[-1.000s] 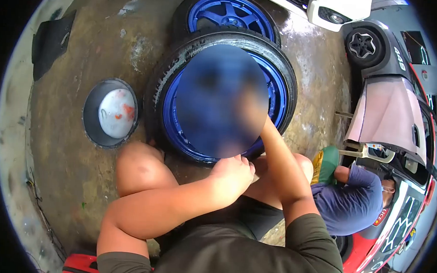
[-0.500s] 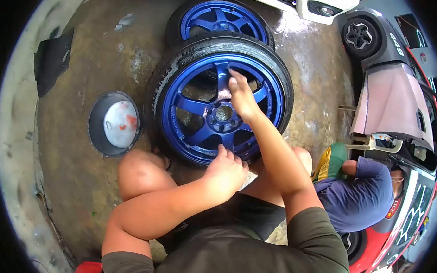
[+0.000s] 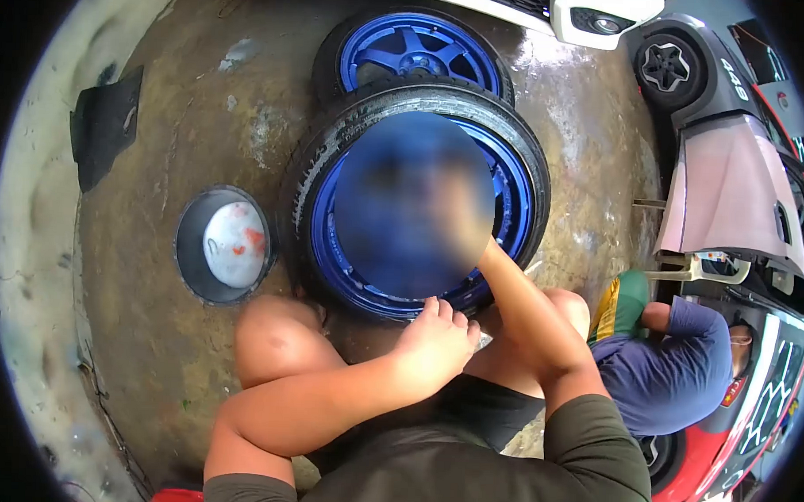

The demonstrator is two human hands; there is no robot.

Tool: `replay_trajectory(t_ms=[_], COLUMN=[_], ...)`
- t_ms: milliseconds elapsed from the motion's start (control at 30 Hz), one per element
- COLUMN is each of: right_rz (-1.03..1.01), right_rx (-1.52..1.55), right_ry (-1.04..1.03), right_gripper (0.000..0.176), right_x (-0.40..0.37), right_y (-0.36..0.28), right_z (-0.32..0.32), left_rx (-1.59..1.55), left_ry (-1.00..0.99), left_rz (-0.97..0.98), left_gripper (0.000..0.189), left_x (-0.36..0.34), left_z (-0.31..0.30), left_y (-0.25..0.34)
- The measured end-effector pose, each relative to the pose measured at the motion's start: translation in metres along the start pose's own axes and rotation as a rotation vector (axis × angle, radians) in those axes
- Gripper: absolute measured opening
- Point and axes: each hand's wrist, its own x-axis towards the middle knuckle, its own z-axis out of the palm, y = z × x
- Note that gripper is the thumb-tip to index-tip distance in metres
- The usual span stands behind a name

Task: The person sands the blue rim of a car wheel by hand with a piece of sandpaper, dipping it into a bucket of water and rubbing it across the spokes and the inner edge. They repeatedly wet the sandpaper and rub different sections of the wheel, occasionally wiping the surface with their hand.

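A blue multi-spoke wheel with its tyre [image 3: 330,151] stands upright on the wet concrete floor in front of my knees. A blurred patch covers the wheel's middle. My left hand [image 3: 434,341] rests on the wheel's lower rim with the fingers curled over its edge. My right arm reaches up into the wheel's face, and my right hand [image 3: 461,219] shows only as a faint shape inside the blur, so its fingers cannot be made out.
A second blue wheel [image 3: 418,52] lies behind the first. A black round tub [image 3: 190,244] holding something white sits to the left, with a black mat [image 3: 105,121] farther left. A person in a blue shirt [image 3: 672,367] crouches at right by a car [image 3: 731,209].
The view shifted slightly downward and right. My right hand, seen flat on the upper spokes half a second ago, is now hidden by blur. My left hand stays on the lower rim.
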Motion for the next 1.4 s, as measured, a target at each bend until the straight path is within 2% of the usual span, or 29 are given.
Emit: replay_trajectory(t_ms=[133, 200, 267, 300, 400, 467, 567, 600, 667, 767, 800, 867, 900, 933, 1067, 1133, 1200, 1233, 1267, 1333, 1400], right_rz=[0.115, 0.068, 0.101, 0.050, 0.144, 0.127, 0.131, 0.050, 0.090, 0.144, 0.244, 0.112, 0.023, 0.126, 0.252, 0.207, 0.173, 0.222, 0.177, 0.213, 0.208], right_rx=[0.089, 0.088, 0.087, 0.040, 0.059, 0.123, 0.085, 0.020, 0.027, 0.095, 0.125, 0.068, 0.045, 0.007, 0.087, 0.055, 0.040, -0.003, -0.006, 0.047, 0.096], right_ry=[0.047, 0.080, 0.003, 0.004, 0.004, 0.051, 0.025, 0.018, -0.017, 0.048, -0.003, 0.026, 0.038, -0.058, -0.010, 0.016, 0.029, -0.044, -0.032, -0.017, 0.037], right_gripper=[0.057, 0.055, 0.055, 0.055, 0.057, 0.056, 0.055, 0.055, 0.057, 0.057, 0.056, 0.056, 0.056, 0.056, 0.057, 0.057, 0.056, 0.056, 0.056, 0.056, 0.055], right_x=[0.030, 0.027, 0.000, -0.006, 0.018, 0.033, -0.006, -0.019, -0.018, 0.016, 0.016, -0.012, -0.026, -0.037, 0.004, 0.009, -0.019, -0.032, -0.035, -0.012, 0.012], right_y=[-0.017, -0.012, -0.013, -0.010, -0.018, -0.017, -0.008, 0.001, -0.009, -0.022, -0.024, -0.006, 0.023, 0.015, -0.024, -0.011, 0.005, 0.007, 0.009, 0.006, -0.018], right_z=[0.001, 0.007, 0.000, -0.002, -0.005, 0.001, 0.004, 0.005, -0.001, 0.002, -0.001, 0.006, 0.014, 0.005, -0.005, 0.000, 0.007, 0.003, 0.004, 0.004, 0.001], left_rx=[-0.005, 0.036, 0.003, -0.009, 0.025, 0.035, 0.000, -0.010, 0.005, 0.039, 0.025, 0.006, 0.009, 0.013, 0.033, 0.028, 0.016, 0.024, 0.024, 0.014, 0.015], left_ry=[-0.041, -0.026, -0.070, -0.082, -0.091, -0.082, -0.080, -0.080, -0.080, -0.066, -0.059, -0.080, -0.074, -0.062, -0.114, -0.069, -0.049, -0.078, -0.108, -0.145, -0.096], left_rz=[-0.022, -0.052, -0.051, -0.049, -0.068, -0.052, -0.035, -0.025, -0.023, -0.041, -0.040, -0.019, -0.014, -0.010, -0.035, -0.032, -0.004, -0.002, -0.010, -0.032, -0.046], left_gripper=[0.074, 0.076, 0.077, 0.077, 0.077, 0.077, 0.076, 0.076, 0.076, 0.076, 0.076, 0.076, 0.075, 0.075, 0.075, 0.076, 0.076, 0.077, 0.076, 0.076, 0.075], left_x=[-0.005, -0.004, -0.010, -0.011, -0.013, -0.011, -0.014, -0.015, -0.016, -0.008, -0.004, -0.008, -0.008, -0.008, -0.005, 0.001, -0.002, -0.004, -0.007, -0.005, -0.002], left_z=[0.002, 0.004, -0.001, -0.004, 0.001, -0.004, -0.007, -0.009, -0.008, -0.002, -0.004, -0.002, -0.001, -0.002, -0.008, -0.005, -0.004, -0.006, -0.007, -0.005, -0.007], left_y=[-0.006, -0.009, -0.010, -0.012, -0.013, -0.011, -0.007, -0.007, -0.008, -0.008, -0.009, -0.007, -0.009, -0.011, -0.012, -0.010, -0.008, -0.007, -0.009, -0.010, -0.010])
